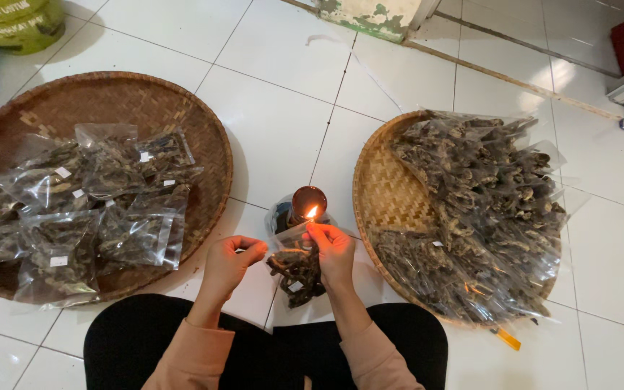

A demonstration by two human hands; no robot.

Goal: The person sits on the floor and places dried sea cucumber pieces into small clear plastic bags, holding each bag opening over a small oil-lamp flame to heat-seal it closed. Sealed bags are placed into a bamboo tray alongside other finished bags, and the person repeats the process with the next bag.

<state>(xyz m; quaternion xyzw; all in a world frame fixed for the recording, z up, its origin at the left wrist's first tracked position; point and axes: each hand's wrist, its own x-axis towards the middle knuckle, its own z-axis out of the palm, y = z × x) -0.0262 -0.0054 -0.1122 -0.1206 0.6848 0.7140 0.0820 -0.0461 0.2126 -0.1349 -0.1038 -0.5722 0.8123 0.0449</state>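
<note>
flame (312,212) ahead (trays (204,137) flanking), tiles (276,130) open

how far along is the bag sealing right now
Roughly a dozen flat packets of dark dried pieces lie on the left woven tray. In hand: the left hand and right hand hold one small clear bag with its top edge at the lamp flame. A larger heap of bags sits on the right tray.

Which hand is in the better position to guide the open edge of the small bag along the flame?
Probably the right hand: it pinches the small clear bag at its top edge, beside the flame. The left hand grips the other corner, farther away.
</note>
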